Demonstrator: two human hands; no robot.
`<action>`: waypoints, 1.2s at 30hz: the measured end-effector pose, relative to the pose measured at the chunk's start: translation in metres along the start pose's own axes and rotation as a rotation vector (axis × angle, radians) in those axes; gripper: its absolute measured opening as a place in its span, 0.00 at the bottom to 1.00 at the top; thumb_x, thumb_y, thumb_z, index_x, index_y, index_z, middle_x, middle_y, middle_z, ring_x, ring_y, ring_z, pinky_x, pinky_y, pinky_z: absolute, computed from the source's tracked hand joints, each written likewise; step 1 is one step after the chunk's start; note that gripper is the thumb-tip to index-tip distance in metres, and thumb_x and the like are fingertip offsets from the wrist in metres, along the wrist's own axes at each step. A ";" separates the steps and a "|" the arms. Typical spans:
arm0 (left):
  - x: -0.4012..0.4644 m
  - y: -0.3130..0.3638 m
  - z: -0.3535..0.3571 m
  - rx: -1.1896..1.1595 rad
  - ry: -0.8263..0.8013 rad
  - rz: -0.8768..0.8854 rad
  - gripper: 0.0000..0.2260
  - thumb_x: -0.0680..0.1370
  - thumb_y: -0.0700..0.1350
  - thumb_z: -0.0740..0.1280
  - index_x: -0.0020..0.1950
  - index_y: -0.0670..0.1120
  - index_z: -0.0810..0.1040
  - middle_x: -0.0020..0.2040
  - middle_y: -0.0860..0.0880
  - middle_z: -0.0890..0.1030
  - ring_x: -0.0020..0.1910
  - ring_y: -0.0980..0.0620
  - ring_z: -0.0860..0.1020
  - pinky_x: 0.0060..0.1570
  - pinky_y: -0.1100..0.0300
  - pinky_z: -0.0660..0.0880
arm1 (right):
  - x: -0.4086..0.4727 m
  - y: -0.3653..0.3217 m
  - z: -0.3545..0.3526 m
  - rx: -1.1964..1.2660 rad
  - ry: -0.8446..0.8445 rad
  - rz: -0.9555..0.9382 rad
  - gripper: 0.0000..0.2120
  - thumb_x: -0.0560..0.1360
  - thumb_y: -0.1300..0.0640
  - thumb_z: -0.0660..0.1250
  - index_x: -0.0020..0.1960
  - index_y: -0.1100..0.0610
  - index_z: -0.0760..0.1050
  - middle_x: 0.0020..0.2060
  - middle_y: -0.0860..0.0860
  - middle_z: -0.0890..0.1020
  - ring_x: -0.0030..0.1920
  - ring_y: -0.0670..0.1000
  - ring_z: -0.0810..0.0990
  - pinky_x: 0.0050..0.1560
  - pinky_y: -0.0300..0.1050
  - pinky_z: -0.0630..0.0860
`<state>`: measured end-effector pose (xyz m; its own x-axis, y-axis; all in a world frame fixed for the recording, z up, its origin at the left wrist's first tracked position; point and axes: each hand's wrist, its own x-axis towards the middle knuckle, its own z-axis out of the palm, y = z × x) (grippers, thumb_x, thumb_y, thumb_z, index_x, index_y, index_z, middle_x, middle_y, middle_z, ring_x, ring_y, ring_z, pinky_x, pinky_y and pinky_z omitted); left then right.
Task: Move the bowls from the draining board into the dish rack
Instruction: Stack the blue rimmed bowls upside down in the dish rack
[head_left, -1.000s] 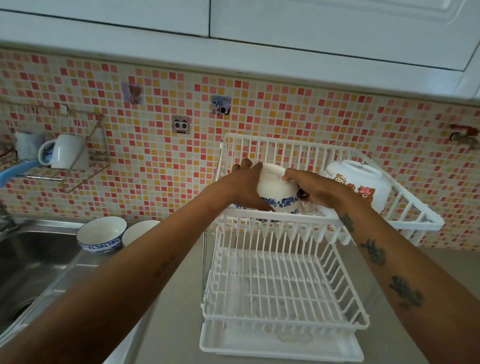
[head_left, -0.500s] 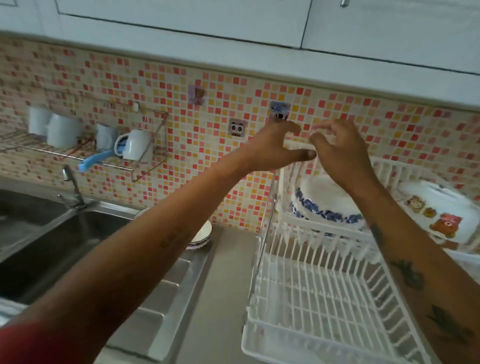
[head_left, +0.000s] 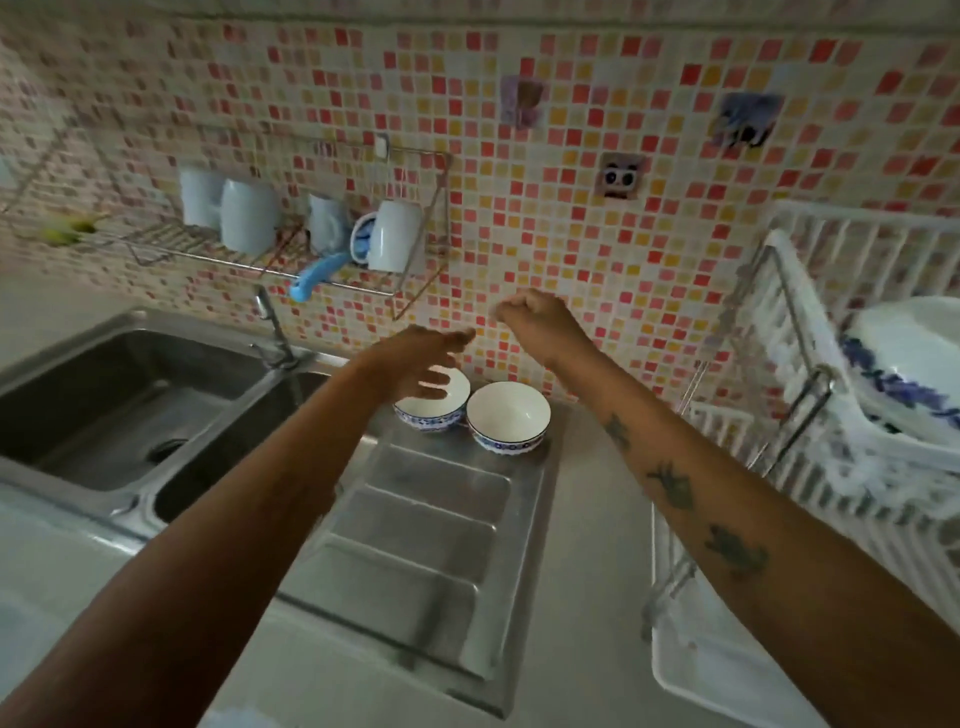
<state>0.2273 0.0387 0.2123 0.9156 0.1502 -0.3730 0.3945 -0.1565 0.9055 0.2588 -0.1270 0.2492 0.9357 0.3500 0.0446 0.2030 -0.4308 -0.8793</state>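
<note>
— Both hands are coming away from the dish rack (head_left: 810, 291), now reaching over the draining board (head_left: 431, 519).
— Grips?
— Left hand (head_left: 415, 364) is spreading wide, empty, over one bowl (head_left: 431, 410); second bowl (head_left: 508, 415) is sitting just below the loosely curled, empty right hand (head_left: 535, 317). Third bowl (head_left: 914, 364) is resting racked, far right.

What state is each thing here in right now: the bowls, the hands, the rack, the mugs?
Left bowl: upright, empty, on the draining board.
Right bowl: upright, empty, beside it.
Racked bowl: tipped over in the dish rack.
Left hand: open, over the left bowl.
Right hand: loosely curled, empty.
Mugs: on the wall shelf.
</note>
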 end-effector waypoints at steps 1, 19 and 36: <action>0.013 -0.016 -0.007 -0.060 -0.023 -0.063 0.17 0.76 0.56 0.68 0.56 0.44 0.77 0.57 0.44 0.76 0.51 0.46 0.76 0.56 0.51 0.73 | 0.013 0.017 0.011 0.012 -0.026 0.104 0.21 0.77 0.51 0.62 0.66 0.61 0.71 0.64 0.57 0.77 0.55 0.53 0.77 0.47 0.46 0.74; 0.152 -0.132 0.031 -0.322 -0.102 -0.406 0.13 0.77 0.57 0.67 0.50 0.48 0.72 0.43 0.46 0.72 0.40 0.49 0.71 0.52 0.50 0.72 | 0.101 0.239 0.066 0.407 0.111 0.830 0.35 0.67 0.48 0.69 0.72 0.54 0.63 0.65 0.56 0.74 0.61 0.61 0.76 0.51 0.54 0.74; 0.196 -0.152 0.073 -0.534 0.019 -0.305 0.26 0.78 0.30 0.56 0.75 0.44 0.63 0.73 0.37 0.68 0.69 0.35 0.71 0.54 0.41 0.74 | 0.105 0.241 0.081 0.614 0.159 0.782 0.32 0.74 0.73 0.57 0.73 0.51 0.61 0.72 0.54 0.65 0.69 0.63 0.67 0.61 0.63 0.72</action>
<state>0.3524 0.0202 -0.0130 0.7639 0.1293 -0.6323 0.5409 0.4062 0.7365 0.3825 -0.1271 0.0039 0.7791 0.0178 -0.6266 -0.6268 0.0271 -0.7787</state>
